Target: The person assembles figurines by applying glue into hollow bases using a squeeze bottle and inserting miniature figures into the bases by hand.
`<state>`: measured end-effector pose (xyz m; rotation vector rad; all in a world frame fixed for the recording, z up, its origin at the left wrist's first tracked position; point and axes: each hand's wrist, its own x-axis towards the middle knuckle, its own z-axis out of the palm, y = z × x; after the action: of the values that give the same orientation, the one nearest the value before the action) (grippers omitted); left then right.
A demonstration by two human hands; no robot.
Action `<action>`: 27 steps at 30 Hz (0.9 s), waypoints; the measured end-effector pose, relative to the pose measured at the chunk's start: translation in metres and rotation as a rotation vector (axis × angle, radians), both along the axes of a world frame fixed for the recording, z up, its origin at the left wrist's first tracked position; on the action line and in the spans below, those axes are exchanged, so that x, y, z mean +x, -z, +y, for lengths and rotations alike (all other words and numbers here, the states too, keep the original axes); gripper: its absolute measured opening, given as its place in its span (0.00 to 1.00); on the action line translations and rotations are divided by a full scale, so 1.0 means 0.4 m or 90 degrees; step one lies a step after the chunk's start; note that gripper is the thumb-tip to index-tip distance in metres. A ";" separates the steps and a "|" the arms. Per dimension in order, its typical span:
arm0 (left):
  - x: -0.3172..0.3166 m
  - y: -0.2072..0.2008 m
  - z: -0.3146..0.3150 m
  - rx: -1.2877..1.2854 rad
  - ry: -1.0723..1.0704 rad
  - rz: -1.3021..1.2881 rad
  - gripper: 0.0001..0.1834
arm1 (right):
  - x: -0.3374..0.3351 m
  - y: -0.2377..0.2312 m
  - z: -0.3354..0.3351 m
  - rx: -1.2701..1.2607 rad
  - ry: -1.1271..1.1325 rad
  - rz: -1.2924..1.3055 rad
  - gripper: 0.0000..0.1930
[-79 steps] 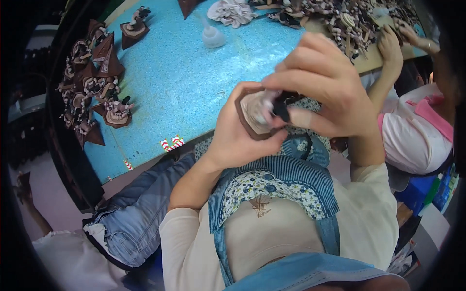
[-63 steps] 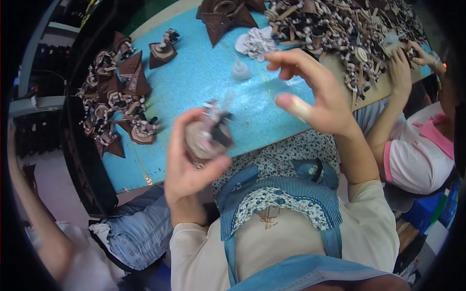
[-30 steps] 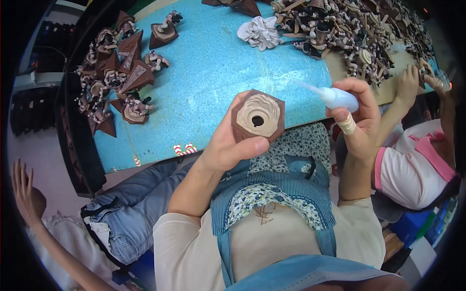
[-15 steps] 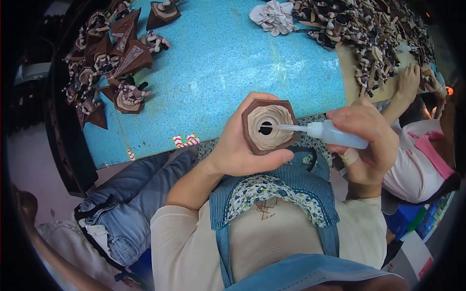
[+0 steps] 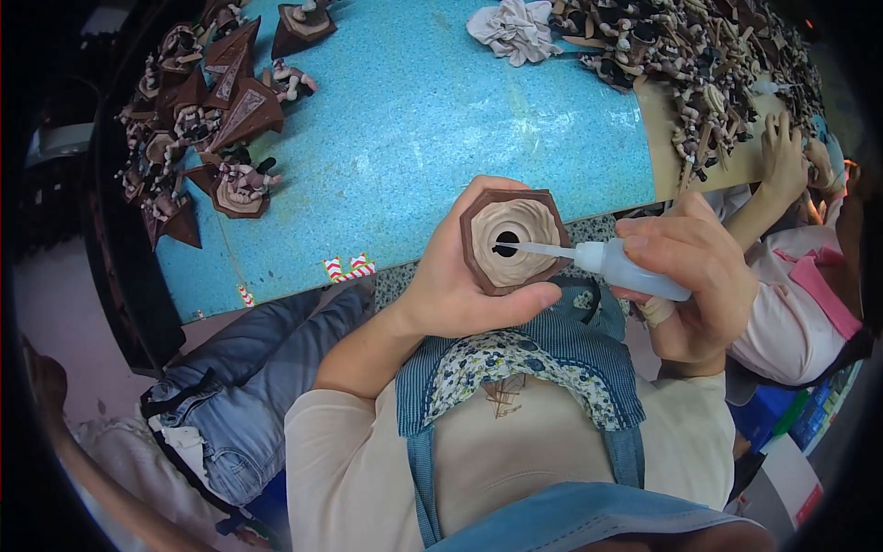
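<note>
My left hand (image 5: 474, 285) is wrapped round a brown many-sided base (image 5: 529, 267) with a cream, rippled inner face and a dark round hole in its middle. The fingers lie behind it and the thumb along its near edge. In my right hand (image 5: 699, 276) is a translucent squeeze bottle (image 5: 635, 267) with a long thin nozzle, lying nearly level. Its nozzle tip reaches over the base to the edge of the dark hole; whether it touches cannot be told. The base faces up toward me, above the table's near edge.
On the blue table (image 5: 386, 138), brown bases with small figures (image 5: 241, 184) crowd the left side. A crumpled white cloth (image 5: 513, 32) lies at the back, beside a large heap of figure parts (image 5: 708, 92). A co-worker's hand (image 5: 782, 156) is at the right; another person's jeans (image 5: 267, 386) show at the left.
My right hand has tilted the bottle a little, its body now slightly lower and its nozzle angled more. My left hand holds the base almost still. The co-worker's hand at right has shifted.
</note>
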<state>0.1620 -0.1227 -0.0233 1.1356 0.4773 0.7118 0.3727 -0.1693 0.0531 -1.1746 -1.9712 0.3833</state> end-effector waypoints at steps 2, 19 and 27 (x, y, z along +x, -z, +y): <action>0.003 -0.001 -0.001 -0.008 -0.003 0.006 0.38 | 0.006 0.004 0.002 0.025 -0.029 0.001 0.13; -0.045 -0.055 0.024 0.310 -0.141 0.378 0.36 | 0.009 0.127 0.065 -0.310 0.069 0.586 0.18; -0.082 -0.013 0.009 0.307 -0.351 0.131 0.45 | -0.095 0.222 0.252 -0.095 0.116 0.159 0.16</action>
<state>0.1293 -0.1193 -0.0180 1.5569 0.8397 1.2412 0.3347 -0.0685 -0.0358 -1.3192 -1.6300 0.5604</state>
